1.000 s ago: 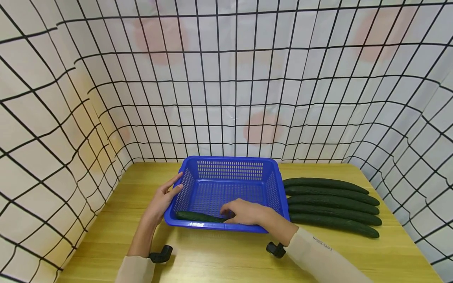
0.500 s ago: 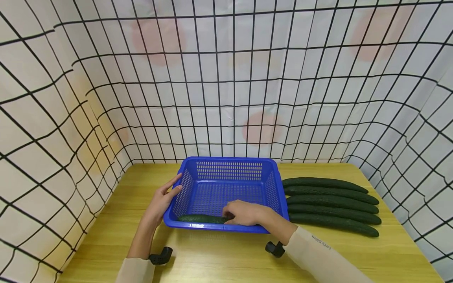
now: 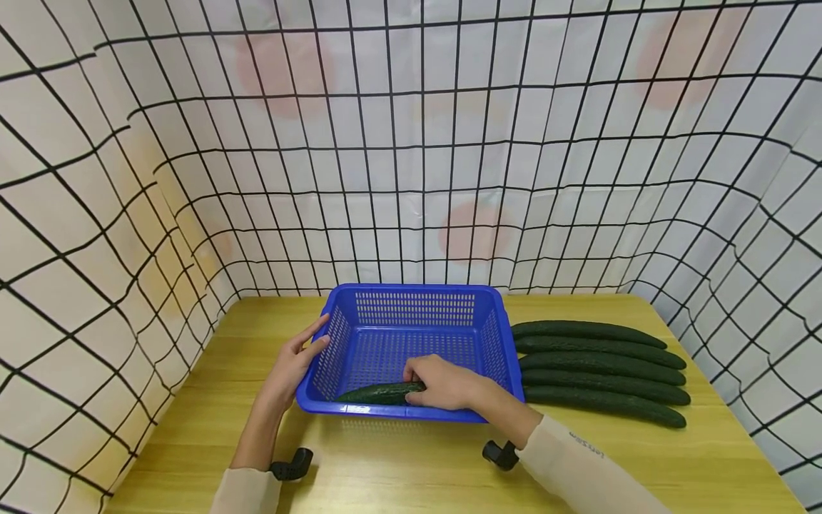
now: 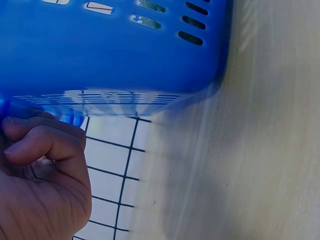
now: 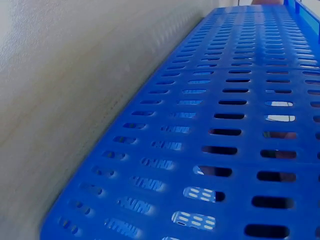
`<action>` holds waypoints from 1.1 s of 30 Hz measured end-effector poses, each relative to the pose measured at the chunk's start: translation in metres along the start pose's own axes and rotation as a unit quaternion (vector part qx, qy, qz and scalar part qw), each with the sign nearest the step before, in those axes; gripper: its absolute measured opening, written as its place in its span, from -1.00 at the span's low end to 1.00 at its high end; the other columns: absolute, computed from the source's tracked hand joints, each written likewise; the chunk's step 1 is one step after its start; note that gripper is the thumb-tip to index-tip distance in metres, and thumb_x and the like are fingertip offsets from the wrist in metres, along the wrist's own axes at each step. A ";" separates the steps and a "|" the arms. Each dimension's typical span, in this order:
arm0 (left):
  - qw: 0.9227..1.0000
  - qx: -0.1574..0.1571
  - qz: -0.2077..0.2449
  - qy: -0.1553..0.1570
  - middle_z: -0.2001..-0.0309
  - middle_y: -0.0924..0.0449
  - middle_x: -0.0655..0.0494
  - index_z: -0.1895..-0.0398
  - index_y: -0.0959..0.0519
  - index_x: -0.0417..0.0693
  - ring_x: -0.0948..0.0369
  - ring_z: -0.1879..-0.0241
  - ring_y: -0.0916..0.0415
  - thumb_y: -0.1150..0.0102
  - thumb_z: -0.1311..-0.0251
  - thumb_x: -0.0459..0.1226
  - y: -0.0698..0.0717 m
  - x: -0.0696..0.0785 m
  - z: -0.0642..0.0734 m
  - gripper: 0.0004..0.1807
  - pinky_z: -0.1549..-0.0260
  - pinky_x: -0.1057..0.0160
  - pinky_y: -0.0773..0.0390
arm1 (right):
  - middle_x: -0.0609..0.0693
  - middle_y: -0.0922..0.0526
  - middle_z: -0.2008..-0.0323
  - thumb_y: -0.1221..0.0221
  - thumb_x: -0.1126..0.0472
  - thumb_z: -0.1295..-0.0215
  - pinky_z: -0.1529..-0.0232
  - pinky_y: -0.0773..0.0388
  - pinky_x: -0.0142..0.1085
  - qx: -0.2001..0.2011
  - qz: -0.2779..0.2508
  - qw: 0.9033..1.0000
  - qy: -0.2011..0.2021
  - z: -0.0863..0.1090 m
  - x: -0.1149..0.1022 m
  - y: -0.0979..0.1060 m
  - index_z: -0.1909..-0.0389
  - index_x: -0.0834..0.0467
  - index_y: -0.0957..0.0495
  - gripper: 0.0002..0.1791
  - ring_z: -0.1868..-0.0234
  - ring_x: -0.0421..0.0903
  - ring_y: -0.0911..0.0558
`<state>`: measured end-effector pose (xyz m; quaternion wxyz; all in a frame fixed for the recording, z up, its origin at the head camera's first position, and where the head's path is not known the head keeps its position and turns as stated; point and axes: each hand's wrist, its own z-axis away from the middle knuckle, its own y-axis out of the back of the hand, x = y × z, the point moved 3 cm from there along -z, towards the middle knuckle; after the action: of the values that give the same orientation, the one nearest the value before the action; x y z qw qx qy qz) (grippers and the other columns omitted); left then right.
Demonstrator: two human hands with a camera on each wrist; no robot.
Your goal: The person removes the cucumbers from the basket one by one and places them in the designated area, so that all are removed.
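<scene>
A blue plastic basket (image 3: 411, 410) with slotted walls stands in the middle of the table. My left hand (image 3: 290, 368) grips its left rim, the thumb laid over the edge. In the left wrist view, curled fingers (image 4: 50, 145) of that hand sit against the rim. My right hand (image 3: 443, 384) reaches inside and holds a dark green cucumber (image 3: 379, 393) near the front wall. The cucumber's right part is hidden by the hand. From the right wrist, only the basket's slotted outer wall (image 5: 230, 110) shows clearly; the right hand's fingers are hidden behind it.
Several long cucumbers (image 3: 604, 365) lie side by side on the wooden table (image 3: 385, 471), close against the basket's right side. A white sheet with a black wire grid (image 3: 411, 171) encloses the back and sides.
The cucumber's left end has shifted right, away from the basket's left wall, and more of the cucumber shows. My right hand has moved slightly right; the left hand stays on the rim.
</scene>
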<state>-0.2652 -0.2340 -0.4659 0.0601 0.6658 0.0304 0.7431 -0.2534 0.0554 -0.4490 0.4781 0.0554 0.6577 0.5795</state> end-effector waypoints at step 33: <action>1.000 -0.003 0.004 0.004 -0.55 -0.23 -0.17 -0.57 -0.30 0.37 -0.11 -0.16 -0.56 -0.09 -0.53 -0.07 0.000 0.001 0.000 -0.42 0.04 0.01 -0.69 | -0.13 -0.69 -0.14 -0.31 -0.10 -0.36 0.21 -0.58 -0.26 0.209 0.067 0.975 0.015 0.043 -0.017 0.057 -0.20 -0.15 -0.67 -0.59 -0.02 -0.08 -0.68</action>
<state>-0.2649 -0.2339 -0.4645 0.0591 0.6626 0.0253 0.7462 -0.2422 0.0935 -0.3871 0.4061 0.1893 0.7663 0.4605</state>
